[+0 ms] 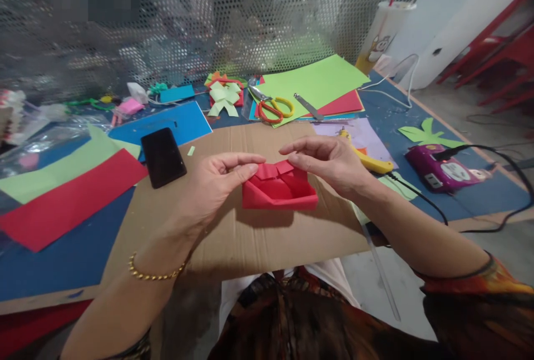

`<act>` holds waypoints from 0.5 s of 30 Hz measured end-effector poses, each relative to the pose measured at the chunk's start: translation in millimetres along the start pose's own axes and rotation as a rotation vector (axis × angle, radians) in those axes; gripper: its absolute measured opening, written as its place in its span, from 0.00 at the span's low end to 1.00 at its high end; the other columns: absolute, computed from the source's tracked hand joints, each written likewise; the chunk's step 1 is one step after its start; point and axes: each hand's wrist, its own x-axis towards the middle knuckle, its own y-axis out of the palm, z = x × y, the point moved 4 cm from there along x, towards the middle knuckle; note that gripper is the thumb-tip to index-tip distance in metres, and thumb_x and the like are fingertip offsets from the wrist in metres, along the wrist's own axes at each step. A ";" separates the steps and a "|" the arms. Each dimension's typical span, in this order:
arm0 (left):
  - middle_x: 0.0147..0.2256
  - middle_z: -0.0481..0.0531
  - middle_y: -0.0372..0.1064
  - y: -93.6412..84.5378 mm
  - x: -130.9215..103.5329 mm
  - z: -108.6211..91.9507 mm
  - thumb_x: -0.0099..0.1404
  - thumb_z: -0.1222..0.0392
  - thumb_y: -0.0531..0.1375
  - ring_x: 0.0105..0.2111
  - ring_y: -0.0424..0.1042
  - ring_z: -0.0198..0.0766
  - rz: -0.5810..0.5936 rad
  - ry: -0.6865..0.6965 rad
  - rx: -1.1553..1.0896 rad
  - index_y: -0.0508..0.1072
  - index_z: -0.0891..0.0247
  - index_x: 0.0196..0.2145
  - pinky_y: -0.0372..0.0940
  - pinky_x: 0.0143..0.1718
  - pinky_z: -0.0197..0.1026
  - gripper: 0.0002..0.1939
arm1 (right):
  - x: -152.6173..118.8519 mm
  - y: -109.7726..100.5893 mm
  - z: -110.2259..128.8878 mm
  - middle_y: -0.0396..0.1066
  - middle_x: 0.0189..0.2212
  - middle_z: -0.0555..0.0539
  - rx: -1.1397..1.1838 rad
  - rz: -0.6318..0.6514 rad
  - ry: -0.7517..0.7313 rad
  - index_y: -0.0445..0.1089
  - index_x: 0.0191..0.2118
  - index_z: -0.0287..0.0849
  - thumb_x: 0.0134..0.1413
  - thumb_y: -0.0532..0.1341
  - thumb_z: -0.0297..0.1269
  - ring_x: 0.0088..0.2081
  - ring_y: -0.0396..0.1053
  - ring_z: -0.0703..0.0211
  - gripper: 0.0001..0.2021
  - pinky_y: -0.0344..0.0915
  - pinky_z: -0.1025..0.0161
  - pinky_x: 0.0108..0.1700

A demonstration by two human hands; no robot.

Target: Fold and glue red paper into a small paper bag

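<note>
A folded red paper box (pixel 279 202) is held up over the cardboard sheet (pixel 250 243), its open side facing me and its back wall bent into flaps. My left hand (pixel 219 179) pinches the box's left back corner between thumb and fingers. On the other side, my right hand (pixel 329 162) has its thumb on the right back corner, with the forefinger bent above it. Both hands are closed at the paper's edge. The box's underside and outer back face are hidden from me.
Left of the cardboard lie a black phone (pixel 163 157) and a red paper strip (pixel 75 198). Scissors (pixel 273 107) rest by green sheets (pixel 312 82) at the back. A yellow glue gun (pixel 371 162), a purple power adapter (pixel 442 168) with cords and a drink cup (pixel 386 34) stand right.
</note>
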 end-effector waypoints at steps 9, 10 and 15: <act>0.38 0.52 0.87 3.1 -10.8 -9.1 0.66 0.58 0.69 0.37 0.83 0.40 -0.016 0.182 0.246 0.90 0.58 0.39 0.74 0.37 0.34 0.08 | 2.8 3.3 10.0 0.78 0.25 0.48 -0.305 0.214 -0.062 0.84 0.30 0.45 0.55 0.71 0.49 0.28 0.70 0.60 0.13 0.63 0.62 0.29; 0.38 0.51 0.87 4.0 -11.5 -9.6 0.66 0.58 0.68 0.37 0.83 0.39 -0.003 0.194 0.259 0.90 0.58 0.39 0.73 0.37 0.34 0.08 | 2.4 5.4 11.4 0.77 0.24 0.49 -0.323 0.247 -0.061 0.84 0.30 0.43 0.55 0.70 0.49 0.27 0.69 0.61 0.14 0.62 0.63 0.28; 0.37 0.51 0.87 5.5 -11.1 -10.4 0.66 0.60 0.67 0.36 0.83 0.40 0.002 0.212 0.283 0.90 0.58 0.38 0.73 0.37 0.36 0.09 | 1.2 11.0 15.7 0.75 0.23 0.49 -0.347 0.294 -0.069 0.84 0.32 0.41 0.54 0.72 0.55 0.26 0.65 0.64 0.20 0.57 0.65 0.27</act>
